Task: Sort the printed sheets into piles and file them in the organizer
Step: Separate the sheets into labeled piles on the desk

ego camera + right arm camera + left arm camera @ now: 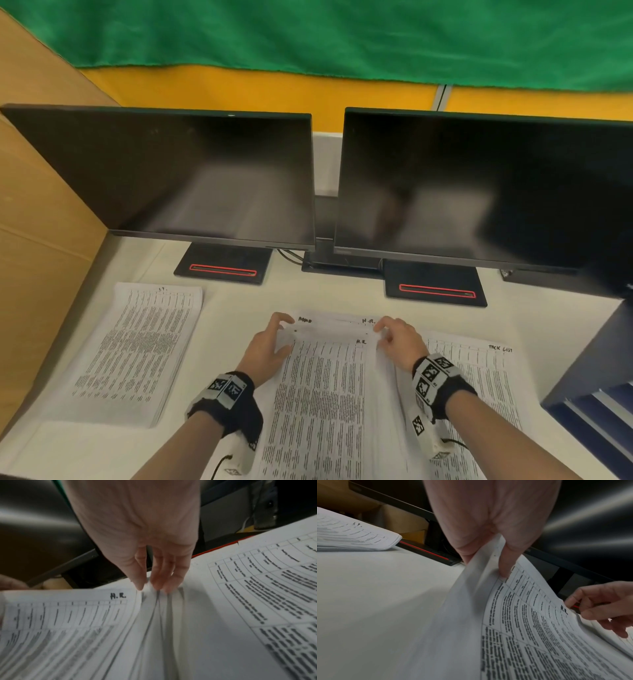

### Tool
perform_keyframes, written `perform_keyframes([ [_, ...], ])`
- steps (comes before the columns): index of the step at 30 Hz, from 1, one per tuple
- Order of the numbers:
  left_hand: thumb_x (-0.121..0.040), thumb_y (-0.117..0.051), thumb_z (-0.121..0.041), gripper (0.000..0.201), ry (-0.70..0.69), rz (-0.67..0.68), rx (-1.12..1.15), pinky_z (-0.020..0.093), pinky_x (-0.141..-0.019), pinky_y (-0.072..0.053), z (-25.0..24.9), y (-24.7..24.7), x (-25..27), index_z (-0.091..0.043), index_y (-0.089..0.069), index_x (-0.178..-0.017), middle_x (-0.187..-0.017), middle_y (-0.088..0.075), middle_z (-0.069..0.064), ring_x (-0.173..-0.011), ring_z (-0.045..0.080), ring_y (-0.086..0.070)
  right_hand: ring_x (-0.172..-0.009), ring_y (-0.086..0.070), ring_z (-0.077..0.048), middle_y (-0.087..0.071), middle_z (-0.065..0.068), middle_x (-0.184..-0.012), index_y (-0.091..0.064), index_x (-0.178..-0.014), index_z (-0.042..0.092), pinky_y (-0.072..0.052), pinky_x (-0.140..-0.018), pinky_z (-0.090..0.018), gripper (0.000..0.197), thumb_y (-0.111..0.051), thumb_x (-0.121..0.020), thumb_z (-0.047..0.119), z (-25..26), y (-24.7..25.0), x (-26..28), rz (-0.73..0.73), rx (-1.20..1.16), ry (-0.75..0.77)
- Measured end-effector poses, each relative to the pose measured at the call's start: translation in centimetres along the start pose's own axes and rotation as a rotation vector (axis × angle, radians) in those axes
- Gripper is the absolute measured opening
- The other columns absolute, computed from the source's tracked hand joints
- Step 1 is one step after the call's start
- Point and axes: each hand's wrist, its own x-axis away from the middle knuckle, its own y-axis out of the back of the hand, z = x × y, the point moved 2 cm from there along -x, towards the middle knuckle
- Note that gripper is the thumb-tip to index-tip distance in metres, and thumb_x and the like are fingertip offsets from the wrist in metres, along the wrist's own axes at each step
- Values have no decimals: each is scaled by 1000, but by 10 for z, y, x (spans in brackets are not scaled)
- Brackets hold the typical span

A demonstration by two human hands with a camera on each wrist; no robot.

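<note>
A bundle of printed sheets marked "H.R." lies in the middle of the desk, its far end lifted. My left hand pinches the bundle's far left corner, thumb on the printed side. My right hand pinches the far right corner, fingertips on the fanned sheet edges beside the "H.R." sheets. A second pile lies at the left. A third pile marked "Task List" lies at the right, partly under the held bundle. The dark blue organizer stands at the right edge.
Two dark monitors stand side by side behind the papers, their black bases close to the piles' far ends. A cardboard wall closes the left side. Bare white desk shows between the left pile and the bundle.
</note>
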Motion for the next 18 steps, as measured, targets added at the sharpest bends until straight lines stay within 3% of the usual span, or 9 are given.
perform_keyframes([
  [3, -86, -56, -9, 18, -44, 43, -30, 33, -79, -50, 2, -1, 0, -25, -51, -94, -92, -66, -3, -82, 16, -63, -98, -57, -23, -47, -2, -106, -58, -107, 23, -48, -87, -35, 22, -57, -85, 20, 0, -1, 0, 15, 109, 9],
  [6, -87, -56, -7, 22, -63, 52, -43, 11, -73, -42, 3, -1, 2, -28, -50, -83, -86, -62, -13, -82, 1, -57, -106, -51, -21, -41, 1, -102, -61, -106, 20, -44, -91, -31, 21, -60, -85, 23, 0, -3, -1, 47, 149, 52],
  [8, -86, -56, -6, 30, -67, 65, -46, 4, -69, -37, 3, 0, 3, -33, -48, -78, -83, -59, -18, -78, -8, -54, -109, -48, -21, -42, 1, -101, -63, -106, 17, -40, -92, -28, 20, -58, -87, 20, 2, -3, 0, 58, 133, 84],
  [13, -85, -57, -4, 33, -63, 77, -29, 7, -74, -37, 9, 6, 0, -34, -47, -75, -84, -59, -15, -82, -6, -54, -110, -57, -22, -61, -4, -114, -64, -115, 12, -40, -96, -26, 28, -49, -92, 9, 4, 2, 6, 57, 45, 96],
  [15, -85, -57, -6, 33, -55, 86, -35, 14, -76, -39, 13, 9, -2, -35, -47, -74, -85, -60, -13, -85, -1, -55, -104, -59, -22, -64, -4, -108, -66, -110, 11, -44, -93, -27, 25, -49, -92, 9, 5, 5, 10, 36, 28, 90],
  [18, -84, -58, -7, 34, -42, 85, -38, 14, -76, -40, 17, 12, -4, -37, -49, -72, -85, -61, -12, -87, 4, -57, -90, -59, -22, -62, -4, -90, -66, -97, 9, -46, -78, -27, 15, -53, -92, 17, 5, 8, 13, 8, 1, 82],
])
